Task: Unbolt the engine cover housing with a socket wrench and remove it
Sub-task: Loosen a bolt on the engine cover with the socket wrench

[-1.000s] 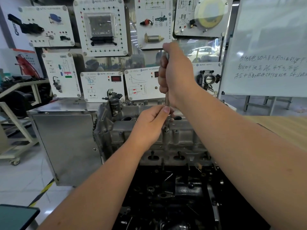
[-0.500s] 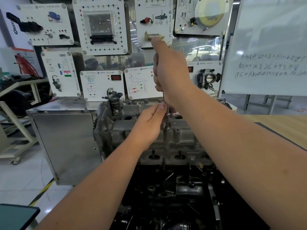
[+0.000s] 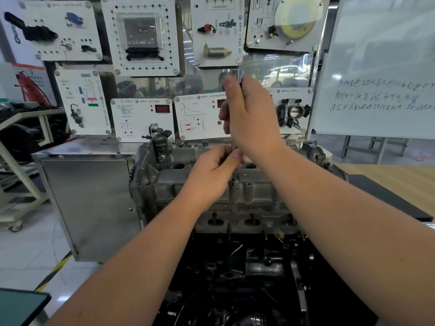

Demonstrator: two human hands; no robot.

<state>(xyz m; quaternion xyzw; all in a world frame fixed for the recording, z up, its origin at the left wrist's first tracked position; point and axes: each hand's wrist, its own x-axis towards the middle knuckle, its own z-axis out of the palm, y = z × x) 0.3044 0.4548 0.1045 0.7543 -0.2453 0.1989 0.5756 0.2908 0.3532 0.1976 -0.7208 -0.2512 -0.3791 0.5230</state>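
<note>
The grey metal engine cover housing (image 3: 256, 191) tops a dark engine block (image 3: 247, 274) in the middle of the view. A slim socket wrench (image 3: 234, 177) stands upright on a bolt on the housing's top. My right hand (image 3: 249, 116) grips the wrench's upper end, fingers curled round it. My left hand (image 3: 211, 175) pinches the lower shaft just above the bolt. Most of the wrench is hidden by my hands.
A steel cabinet (image 3: 91, 203) stands left of the engine. Behind it hang white training panels (image 3: 141, 36) with car parts. A whiteboard (image 3: 381, 67) is at the right, with a wooden table (image 3: 388, 180) below it. A dark tablet (image 3: 18, 307) shows at bottom left.
My right hand has turned on the wrench's top, rising and then dropping back a little. My left hand stays on the lower shaft at the same bolt.
</note>
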